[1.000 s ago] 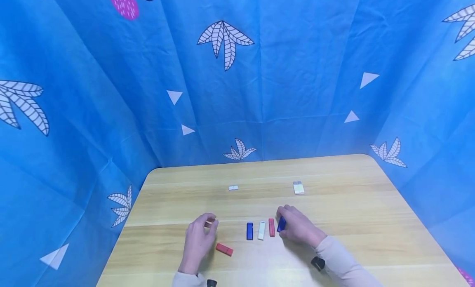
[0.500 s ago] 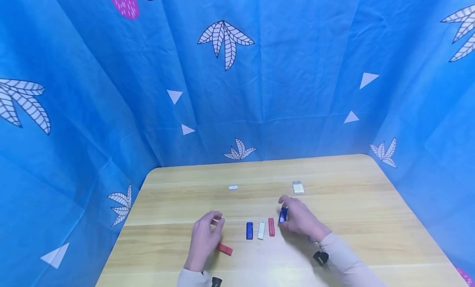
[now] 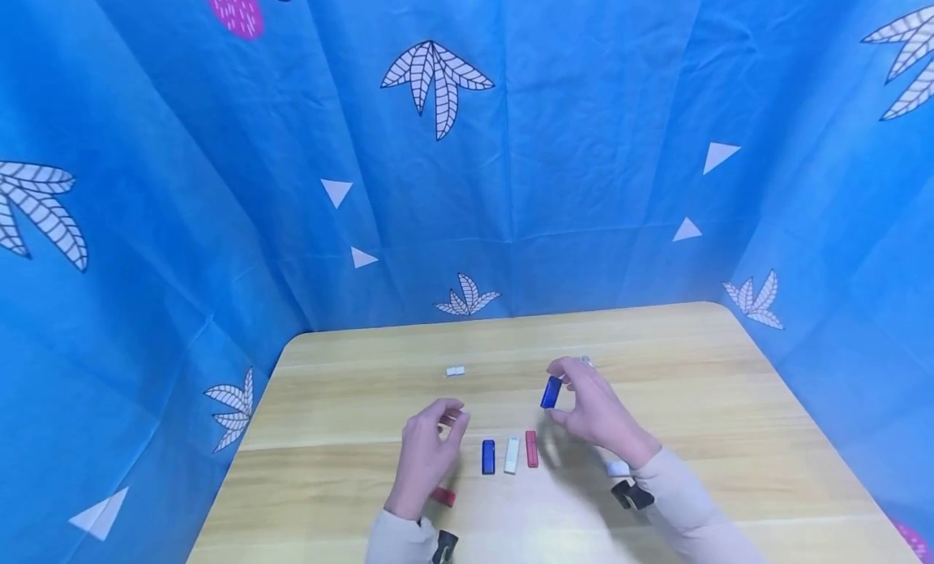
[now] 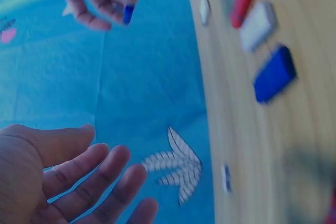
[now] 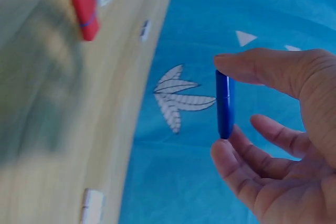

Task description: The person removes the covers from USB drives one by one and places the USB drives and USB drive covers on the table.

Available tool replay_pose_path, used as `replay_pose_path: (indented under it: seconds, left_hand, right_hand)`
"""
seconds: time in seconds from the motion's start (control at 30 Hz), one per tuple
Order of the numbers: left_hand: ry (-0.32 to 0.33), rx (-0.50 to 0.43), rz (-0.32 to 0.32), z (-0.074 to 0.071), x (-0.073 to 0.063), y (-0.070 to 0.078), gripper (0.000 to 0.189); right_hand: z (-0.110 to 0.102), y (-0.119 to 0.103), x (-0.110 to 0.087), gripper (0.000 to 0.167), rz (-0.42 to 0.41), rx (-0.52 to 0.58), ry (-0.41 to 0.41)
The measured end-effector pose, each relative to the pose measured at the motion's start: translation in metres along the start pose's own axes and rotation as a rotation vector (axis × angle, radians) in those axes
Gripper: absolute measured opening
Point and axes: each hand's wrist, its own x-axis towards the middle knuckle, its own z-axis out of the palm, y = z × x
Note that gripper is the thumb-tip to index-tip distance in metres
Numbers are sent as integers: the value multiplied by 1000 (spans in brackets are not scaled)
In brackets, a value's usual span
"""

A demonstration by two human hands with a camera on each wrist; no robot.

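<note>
My right hand [image 3: 601, 410] pinches a blue USB stick [image 3: 550, 392] by its ends, between thumb and a fingertip, above the table; a seam shows across the stick [image 5: 224, 103] in the right wrist view. Below it lies a row of capped sticks: a blue one [image 3: 488, 457], a white one [image 3: 511, 455] and a red one [image 3: 532, 449]. To the left of the row hovers my left hand [image 3: 429, 455], fingers loosely bent and holding nothing. Another red stick [image 3: 443, 496] lies beside the left wrist, partly hidden.
Small white pieces [image 3: 455, 371] lie at the back of the wooden table [image 3: 350, 386]. Further right, another light item [image 3: 587, 360] is mostly hidden by the right hand. A white object [image 3: 618, 468] shows under the right wrist. A blue patterned curtain [image 3: 584, 143] surrounds the table.
My right hand has lifted the blue stick off the table, moving up and away from the row. The left hand has shifted right and slightly forward, partly covering the loose red stick.
</note>
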Motion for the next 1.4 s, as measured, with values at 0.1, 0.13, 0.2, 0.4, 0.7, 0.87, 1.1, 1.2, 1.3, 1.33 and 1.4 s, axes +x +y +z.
replay_pose_path:
  seconds: [0.1,0.13,0.2,0.4,0.7,0.87,1.1,1.2,1.3,1.33,1.4]
  left_hand:
    - [-15,-28,25,5,3,11,21]
    - [-22,-34,32,7,5,15,23]
    - [-36,-49,43,10,7,22,25]
    - [-135,-113,67,20,11,41,32]
    - [-249,-231,41,33,15,53,35]
    - [-233,-264,62,34,15,53,23]
    - [-217,-243,120,33,14,54,15]
    - [-204,-219,158,33,12,53,15]
    - [-194,-207,182,33,10,51,18]
    - [-193,-206,184,32,10,50,18]
    - [-188,-204,192,32,9,49,18]
  right_hand:
    - [-3,-12,0,62,-62,-8,41]
    - [-5,-16,0,62,-84,-8,54]
    - [-6,-22,0,63,-120,-23,78]
    - [-9,-36,1,64,-175,-58,110]
    - [-5,-47,-1,63,-329,-68,162]
    - [-2,-47,-2,62,-385,-56,169]
    - [-3,-46,-4,54,-436,-100,161]
    - [-5,-45,-5,44,-467,-133,151]
    - [-7,-43,-7,34,-489,-167,132]
    - [-8,-42,-8,32,-495,-171,123]
    - [-9,-40,-9,27,-508,-176,99]
